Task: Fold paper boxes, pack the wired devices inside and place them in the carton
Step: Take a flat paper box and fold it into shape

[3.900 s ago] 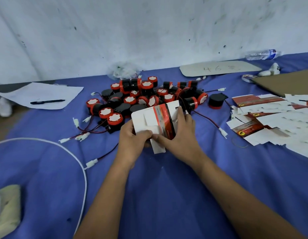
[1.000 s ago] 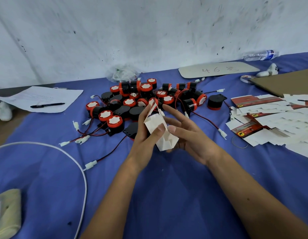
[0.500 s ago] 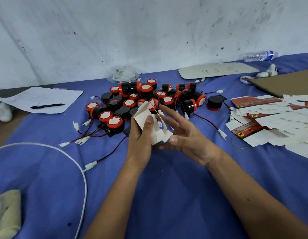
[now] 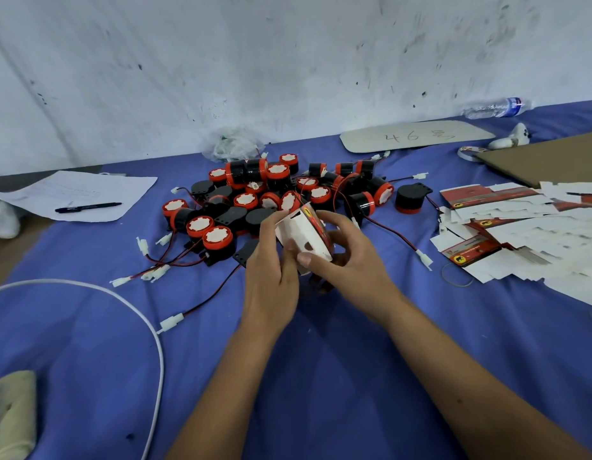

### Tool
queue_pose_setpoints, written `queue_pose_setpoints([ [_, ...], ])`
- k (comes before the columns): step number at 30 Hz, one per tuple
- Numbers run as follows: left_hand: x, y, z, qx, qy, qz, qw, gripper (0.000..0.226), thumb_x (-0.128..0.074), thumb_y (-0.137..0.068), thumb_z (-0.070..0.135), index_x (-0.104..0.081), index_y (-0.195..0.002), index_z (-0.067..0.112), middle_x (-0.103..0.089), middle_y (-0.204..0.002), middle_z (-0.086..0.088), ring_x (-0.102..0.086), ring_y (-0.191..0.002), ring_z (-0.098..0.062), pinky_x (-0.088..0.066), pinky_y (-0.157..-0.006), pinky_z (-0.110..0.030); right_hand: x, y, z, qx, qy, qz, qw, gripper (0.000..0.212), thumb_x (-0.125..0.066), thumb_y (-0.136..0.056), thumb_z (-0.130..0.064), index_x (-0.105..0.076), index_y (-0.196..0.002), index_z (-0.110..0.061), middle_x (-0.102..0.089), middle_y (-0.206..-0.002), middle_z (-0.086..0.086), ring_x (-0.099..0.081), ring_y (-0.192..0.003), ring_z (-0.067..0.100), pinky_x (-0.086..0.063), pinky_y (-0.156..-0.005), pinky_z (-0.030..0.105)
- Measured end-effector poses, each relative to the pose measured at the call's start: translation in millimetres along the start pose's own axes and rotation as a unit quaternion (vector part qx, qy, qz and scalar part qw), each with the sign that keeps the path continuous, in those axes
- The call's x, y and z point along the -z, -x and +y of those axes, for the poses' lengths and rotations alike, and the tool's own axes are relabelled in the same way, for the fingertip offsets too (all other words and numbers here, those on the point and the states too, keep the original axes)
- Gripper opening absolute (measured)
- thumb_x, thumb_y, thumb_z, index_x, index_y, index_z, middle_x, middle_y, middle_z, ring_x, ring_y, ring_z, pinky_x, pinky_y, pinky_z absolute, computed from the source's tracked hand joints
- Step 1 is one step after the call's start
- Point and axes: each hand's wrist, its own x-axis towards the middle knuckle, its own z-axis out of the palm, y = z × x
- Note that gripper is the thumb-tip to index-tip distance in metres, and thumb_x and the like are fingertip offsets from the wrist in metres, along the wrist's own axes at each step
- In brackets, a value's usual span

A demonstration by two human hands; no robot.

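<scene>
Behind both hands point(image 4: 318, 263), wired devices point(image 4: 271, 197) crowd.

left hand point(image 4: 271, 277) and right hand point(image 4: 349, 260) gripping paper box point(image 4: 303, 235), wired devices point(image 4: 274, 194) behind

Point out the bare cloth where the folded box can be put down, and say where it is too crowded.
Free: the blue cloth in front of both hands, between the white cable and the forearms; also the strip between device pile and flat box blanks, crossed by one wire. Crowded: the pile itself and the blanks.
</scene>
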Motion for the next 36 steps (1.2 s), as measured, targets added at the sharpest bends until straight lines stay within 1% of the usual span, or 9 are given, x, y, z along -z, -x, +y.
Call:
queue_pose_setpoints([
  [5, 1.1, -1.8, -4.2, -0.012, -0.020, 0.004, 1.000, 0.033, -0.052, -0.106, 0.036, -0.050, -0.139, 0.034, -0.061, -0.127, 0.021, -0.066, -0.099, -0.006, -0.062, -0.069, -0.038, 4.3, -2.0, 0.3, -0.009, -0.020, -0.010, 1.000, 0.064, -0.084, -0.082, -0.022, -0.051, -0.136, -0.034, -0.070, -0.108, -0.005, -0.073, -0.066, 0.029, -0.059, -0.053, 0.035],
  [10, 4.1, -2.3, -3.4, -0.063, -0.125, 0.075, 0.987, 0.033, -0.068, -0.098, 0.018, -0.064, -0.130, 0.020, -0.056, -0.119, -0.002, -0.053, -0.099, -0.003, -0.043, -0.079, -0.007, -1.0, -1.5, 1.2, -0.010, -0.009, -0.016, 1.000, 0.059, -0.077, -0.090, -0.017, -0.050, -0.142, -0.026, -0.071, -0.106, 0.001, -0.070, -0.058, 0.035, -0.060, -0.052, 0.039],
  [16, 8.2, -5.5, -0.8, -0.192, -0.134, 0.108, 0.966, 0.039, -0.069, -0.092, -0.001, -0.065, -0.126, 0.016, -0.052, -0.122, -0.009, -0.044, -0.112, 0.005, -0.042, -0.089, -0.011, 2.2, -2.5, -3.4, -0.033, -0.107, -0.074, 0.991, 0.055, -0.080, -0.086, -0.017, -0.057, -0.133, -0.034, -0.073, -0.103, 0.009, -0.070, -0.061, 0.031, -0.057, -0.053, 0.031],
  [20, 6.8, -6.3, -1.2, -0.190, -0.099, 0.074, 0.974, 0.038, -0.059, -0.097, -0.002, -0.066, -0.132, 0.012, -0.054, -0.123, -0.009, -0.048, -0.111, 0.003, -0.045, -0.089, -0.015, -1.1, -1.3, -0.4, -0.015, -0.039, -0.002, 0.999, 0.045, -0.078, -0.085, -0.040, -0.059, -0.126, -0.038, -0.075, -0.095, 0.001, -0.064, -0.045, 0.027, -0.050, -0.041, 0.029],
  [23, 3.7, -3.8, 0.5, -0.174, -0.071, 0.046, 0.981, 0.047, -0.061, -0.095, -0.009, -0.064, -0.136, 0.014, -0.052, -0.122, -0.006, -0.054, -0.104, -0.009, -0.047, -0.086, -0.017, 1.2, -1.4, -0.8, 0.033, 0.105, 0.079, 0.991, 0.029, -0.070, -0.085, -0.058, -0.056, -0.110, -0.056, -0.072, -0.085, -0.015, -0.063, -0.050, 0.009, -0.044, -0.046, 0.015],
  [26, 0.5, -1.7, 2.7, -0.155, -0.062, 0.034, 0.985, 0.055, -0.065, -0.090, -0.011, -0.064, -0.136, 0.020, -0.050, -0.124, -0.001, -0.057, -0.089, -0.016, -0.053, -0.075, -0.022, 2.4, -2.5, -0.3, 0.029, 0.127, 0.102, 0.986, 0.034, -0.067, -0.084, -0.061, -0.059, -0.113, -0.045, -0.071, -0.085, -0.013, -0.062, -0.053, 0.005, -0.043, -0.047, 0.015],
  [31, 5.5, -3.6, 5.1, -0.107, -0.042, 0.111, 0.987, 0.042, -0.072, -0.088, -0.002, -0.069, -0.125, 0.018, -0.057, -0.119, -0.002, -0.061, -0.101, -0.016, -0.048, -0.079, -0.013, 4.4, -2.6, -6.4, 0.002, -0.032, -0.038, 0.999, 0.061, -0.078, -0.088, -0.019, -0.051, -0.141, -0.027, -0.068, -0.106, 0.009, -0.065, -0.057, 0.027, -0.053, -0.052, 0.033],
  [33, 9.0, -5.2, 4.6, -0.078, -0.019, 0.126, 0.989, 0.042, -0.073, -0.087, -0.003, -0.068, -0.124, 0.016, -0.059, -0.118, -0.003, -0.061, -0.093, -0.015, -0.047, -0.073, -0.013, 4.4, -2.4, -7.8, 0.004, -0.053, -0.050, 0.997, 0.068, -0.076, -0.087, -0.003, -0.049, -0.145, -0.023, -0.067, -0.111, 0.012, -0.066, -0.062, 0.030, -0.055, -0.055, 0.034],
  [36, 7.2, -4.9, 7.1, -0.074, 0.002, 0.107, 0.991, 0.044, -0.073, -0.086, -0.005, -0.067, -0.124, 0.015, -0.058, -0.119, -0.005, -0.061, -0.079, -0.019, -0.050, -0.063, -0.017, 3.0, -1.7, -6.2, 0.003, -0.037, -0.021, 0.999, 0.065, -0.074, -0.088, 0.000, -0.049, -0.144, -0.021, -0.069, -0.105, 0.011, -0.067, -0.059, 0.030, -0.055, -0.052, 0.033],
])
